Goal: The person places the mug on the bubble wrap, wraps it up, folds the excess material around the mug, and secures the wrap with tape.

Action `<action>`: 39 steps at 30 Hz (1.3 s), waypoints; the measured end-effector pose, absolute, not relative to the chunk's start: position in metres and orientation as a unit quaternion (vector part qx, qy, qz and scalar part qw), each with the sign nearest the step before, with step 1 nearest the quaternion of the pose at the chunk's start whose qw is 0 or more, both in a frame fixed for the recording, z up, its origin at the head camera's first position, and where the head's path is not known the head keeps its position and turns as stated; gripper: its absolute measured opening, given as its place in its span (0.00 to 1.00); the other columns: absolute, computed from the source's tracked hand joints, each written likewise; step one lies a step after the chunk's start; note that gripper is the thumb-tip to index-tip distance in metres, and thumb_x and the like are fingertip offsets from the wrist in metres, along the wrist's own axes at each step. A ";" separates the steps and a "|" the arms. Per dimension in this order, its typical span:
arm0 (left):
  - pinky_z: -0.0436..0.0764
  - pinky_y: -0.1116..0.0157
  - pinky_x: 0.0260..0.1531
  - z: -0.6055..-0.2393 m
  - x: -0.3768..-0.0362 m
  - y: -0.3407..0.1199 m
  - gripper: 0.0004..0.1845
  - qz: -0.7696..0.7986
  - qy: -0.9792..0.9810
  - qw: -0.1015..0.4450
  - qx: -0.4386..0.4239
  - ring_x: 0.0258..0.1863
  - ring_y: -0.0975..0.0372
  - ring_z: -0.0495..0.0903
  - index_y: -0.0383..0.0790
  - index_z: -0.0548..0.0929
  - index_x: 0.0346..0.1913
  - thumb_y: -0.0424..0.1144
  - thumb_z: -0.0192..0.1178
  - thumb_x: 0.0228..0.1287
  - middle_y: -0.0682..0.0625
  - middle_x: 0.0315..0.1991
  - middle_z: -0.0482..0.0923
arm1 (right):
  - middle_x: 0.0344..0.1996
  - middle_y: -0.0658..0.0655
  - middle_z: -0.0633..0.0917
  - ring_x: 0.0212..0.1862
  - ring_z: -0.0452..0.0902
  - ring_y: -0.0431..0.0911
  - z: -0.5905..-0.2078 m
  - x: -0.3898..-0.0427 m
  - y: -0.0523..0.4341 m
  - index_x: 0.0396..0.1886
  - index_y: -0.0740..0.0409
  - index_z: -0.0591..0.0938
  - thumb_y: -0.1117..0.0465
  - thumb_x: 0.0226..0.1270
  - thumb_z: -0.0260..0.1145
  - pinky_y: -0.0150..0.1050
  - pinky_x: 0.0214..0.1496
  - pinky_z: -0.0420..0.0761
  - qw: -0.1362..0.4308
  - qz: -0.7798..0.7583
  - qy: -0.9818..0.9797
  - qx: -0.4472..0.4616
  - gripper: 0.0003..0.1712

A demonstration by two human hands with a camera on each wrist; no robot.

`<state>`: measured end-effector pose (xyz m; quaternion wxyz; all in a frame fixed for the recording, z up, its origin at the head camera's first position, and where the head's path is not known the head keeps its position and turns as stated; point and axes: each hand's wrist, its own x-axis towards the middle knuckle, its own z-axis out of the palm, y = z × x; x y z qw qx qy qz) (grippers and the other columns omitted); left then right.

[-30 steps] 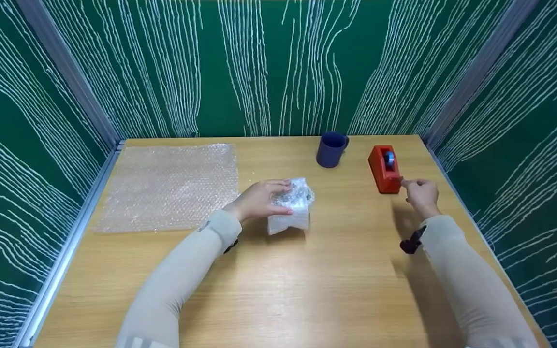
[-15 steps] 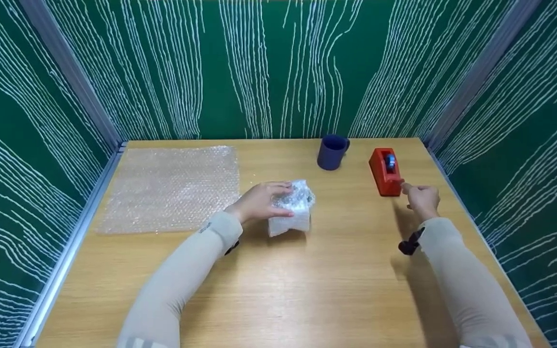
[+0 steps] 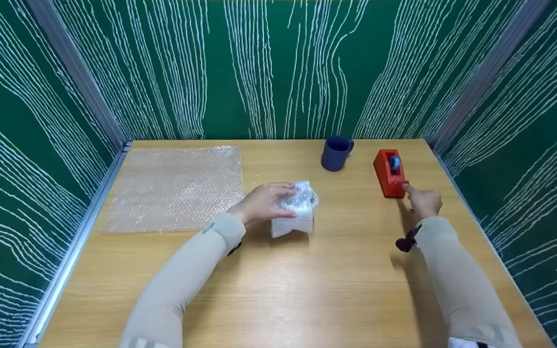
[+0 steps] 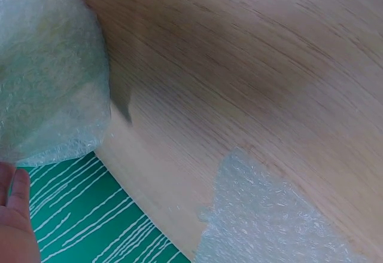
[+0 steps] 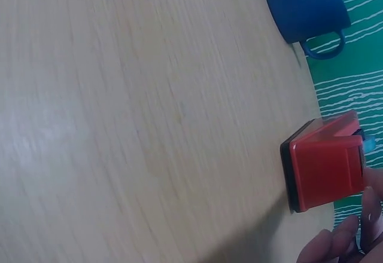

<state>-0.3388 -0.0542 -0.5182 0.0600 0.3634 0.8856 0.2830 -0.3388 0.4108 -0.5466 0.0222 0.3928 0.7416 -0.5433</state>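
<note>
In the head view my left hand grips a bundle of bubble wrap near the middle of the table, thumb on the near side and fingers over the far side. What the wrap encloses is hidden. The rounded end of this bundle fills the upper left of the left wrist view. My right hand is at the front end of a red tape dispenser, one fingertip on its front edge, other fingers curled in. A blue roll sits in the dispenser. I cannot tell whether the fingers pinch tape.
A flat sheet of bubble wrap lies at the back left of the wooden table. A dark blue mug stands near the back edge, left of the dispenser. Green walls with white lines enclose the back and sides.
My right fingertip has shifted slightly at the dispenser's front edge. The left hand keeps its grip on the bundle. The whole view has drifted a little.
</note>
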 end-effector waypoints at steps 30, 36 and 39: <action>0.65 0.55 0.84 -0.518 -0.340 -0.054 0.41 0.283 0.883 0.058 0.370 0.81 0.54 0.71 0.43 0.79 0.76 0.61 0.74 0.67 0.50 0.81 0.72 | 0.48 0.47 0.84 0.55 0.80 0.41 -0.564 -0.354 0.409 0.57 0.48 0.82 0.56 0.77 0.73 0.36 0.76 0.79 -0.031 -0.752 0.524 0.398 0.14; 0.65 0.54 0.84 -0.520 -0.341 -0.054 0.41 0.286 0.884 0.059 0.365 0.81 0.55 0.70 0.43 0.79 0.76 0.62 0.74 0.67 0.51 0.81 0.72 | 0.49 0.47 0.83 0.54 0.79 0.41 -0.559 -0.354 0.411 0.57 0.47 0.82 0.58 0.76 0.73 0.34 0.73 0.81 -0.018 -0.775 0.476 0.415 0.15; 0.65 0.54 0.84 -0.521 -0.341 -0.054 0.41 0.283 0.885 0.059 0.365 0.81 0.54 0.70 0.44 0.79 0.76 0.62 0.74 0.67 0.51 0.81 0.71 | 0.48 0.47 0.83 0.53 0.80 0.41 -0.558 -0.353 0.410 0.55 0.47 0.82 0.58 0.76 0.73 0.34 0.71 0.82 -0.013 -0.782 0.459 0.422 0.13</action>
